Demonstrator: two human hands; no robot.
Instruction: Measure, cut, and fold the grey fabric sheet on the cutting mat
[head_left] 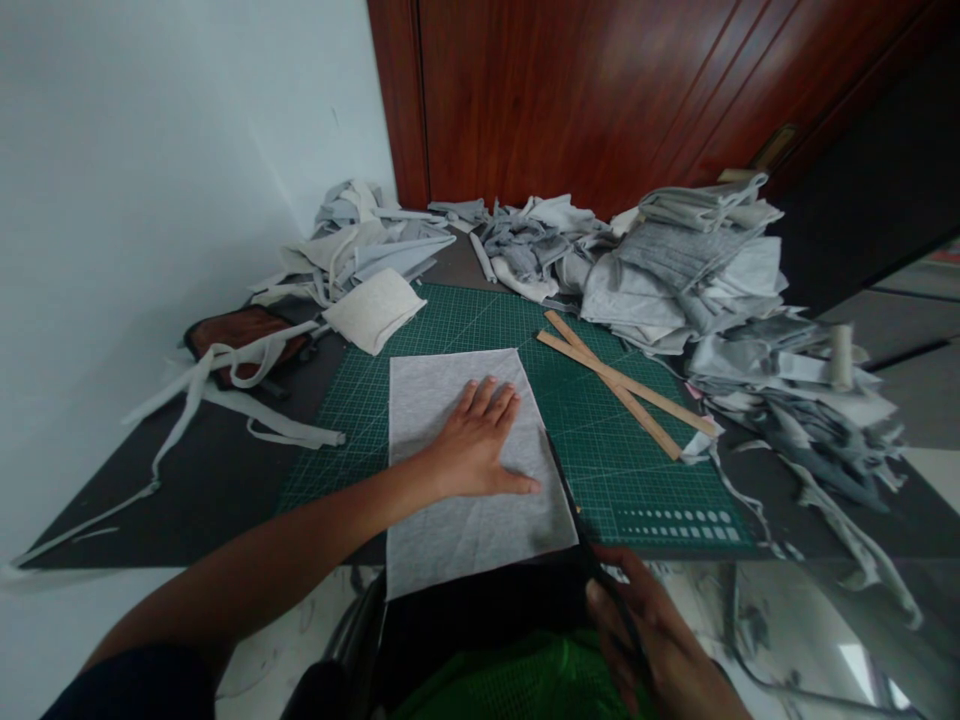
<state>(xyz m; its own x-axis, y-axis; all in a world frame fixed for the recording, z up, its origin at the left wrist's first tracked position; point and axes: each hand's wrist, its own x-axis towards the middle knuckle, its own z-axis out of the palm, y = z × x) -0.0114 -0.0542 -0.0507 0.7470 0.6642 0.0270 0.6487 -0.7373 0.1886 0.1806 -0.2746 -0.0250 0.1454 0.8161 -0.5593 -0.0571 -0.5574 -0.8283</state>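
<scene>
A light grey piece of cloth (427,440) lies over the green cutting mat (480,320), its near end hanging past the table's front edge. Flat on the cloth rests my left hand (482,440), fingers spread and thumb pointing right. My right hand (652,620), low at the right, is closed round the dark handles of a pair of scissors (566,480). Their long blades run up along the cloth's right edge. My fingers and the shadow partly hide the handles.
Two crossed wooden rulers (622,380) lie on the mat's right side. Folded cloth stacks (675,260) and grey scraps (525,240) line the back and right. A brown pouch (240,335) and pale strips (195,390) lie left. A wooden door (570,100) stands behind.
</scene>
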